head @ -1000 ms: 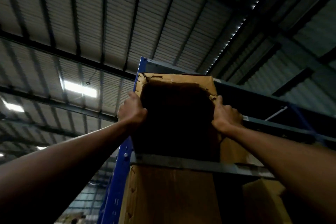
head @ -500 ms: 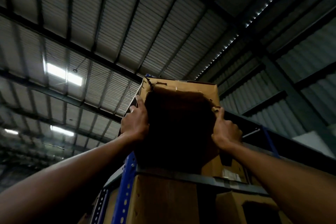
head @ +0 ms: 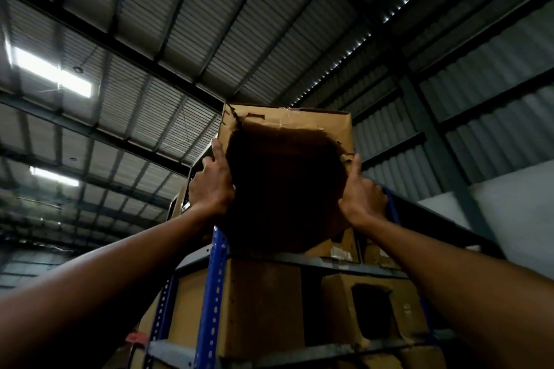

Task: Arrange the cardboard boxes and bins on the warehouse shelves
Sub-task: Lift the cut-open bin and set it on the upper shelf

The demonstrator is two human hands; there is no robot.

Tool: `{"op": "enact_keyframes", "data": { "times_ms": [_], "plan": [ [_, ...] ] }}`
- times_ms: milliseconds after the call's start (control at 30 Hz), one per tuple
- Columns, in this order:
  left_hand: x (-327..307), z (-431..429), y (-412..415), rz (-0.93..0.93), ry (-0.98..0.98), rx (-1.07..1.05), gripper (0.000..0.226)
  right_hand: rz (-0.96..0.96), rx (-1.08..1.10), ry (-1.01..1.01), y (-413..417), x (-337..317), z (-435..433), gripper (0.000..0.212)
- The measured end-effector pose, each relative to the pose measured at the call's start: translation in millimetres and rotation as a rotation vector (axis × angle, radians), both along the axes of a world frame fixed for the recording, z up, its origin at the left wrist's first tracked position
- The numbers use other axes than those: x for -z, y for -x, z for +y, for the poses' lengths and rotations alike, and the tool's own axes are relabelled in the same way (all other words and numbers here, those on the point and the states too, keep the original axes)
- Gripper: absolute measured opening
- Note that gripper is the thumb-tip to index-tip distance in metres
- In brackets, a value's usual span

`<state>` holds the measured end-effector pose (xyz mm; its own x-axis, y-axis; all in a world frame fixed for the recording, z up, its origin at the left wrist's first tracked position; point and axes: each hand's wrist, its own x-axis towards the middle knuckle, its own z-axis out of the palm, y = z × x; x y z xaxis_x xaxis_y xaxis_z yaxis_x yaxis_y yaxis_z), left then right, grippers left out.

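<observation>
Fingers [head: 217,148] of our left hand [head: 211,189] and right hand [head: 361,198] clasp the cardboard box [head: 287,123] by its sides, index fingers straight up its edges. It sits dead centre on the top shelf [head: 299,259], with a blue upright [head: 214,293] at 7 o'clock and lower boxes [head: 263,302] at 6. We see corrugated roof [head: 209,9] at 12 and a skylight [head: 52,72] at 9. The box is brown, torn and taped at its upper edge, its near face in shadow; a white label [head: 340,252] at 5 is too blurred to read

Torn brown cardboard box [head: 314,126] upright on top shelf [head: 299,260]
</observation>
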<state>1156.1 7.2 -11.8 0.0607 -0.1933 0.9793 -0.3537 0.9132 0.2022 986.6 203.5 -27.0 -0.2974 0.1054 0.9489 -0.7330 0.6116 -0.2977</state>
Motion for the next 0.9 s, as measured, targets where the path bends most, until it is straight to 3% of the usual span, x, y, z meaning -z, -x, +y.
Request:
{"op": "enact_keyframes", "data": {
  "times_ms": [333, 567, 733, 900],
  "plan": [
    [24.3, 34.9, -138.8, -0.036, 0.079, 0.166, 0.094, -0.034, 0.112, 0.059, -150.6, 44.2, 52.2, 0.099],
    [40.5, 53.7, -201.7, -0.123, 0.035, 0.257, 0.094, -0.117, 0.228, -0.047, -244.6, 62.2, 96.1, 0.098],
    [100.6, 75.7, -204.1, -0.188, -0.143, 0.338, 0.091, -0.215, 0.265, -0.156, -269.4, 110.5, 117.5, 0.098],
    [200.9, 77.9, -182.4, -0.322, -0.309, 0.432, 0.089, -0.297, 0.318, -0.346, -271.1, 187.6, 138.6, 0.095]
  ]
}}
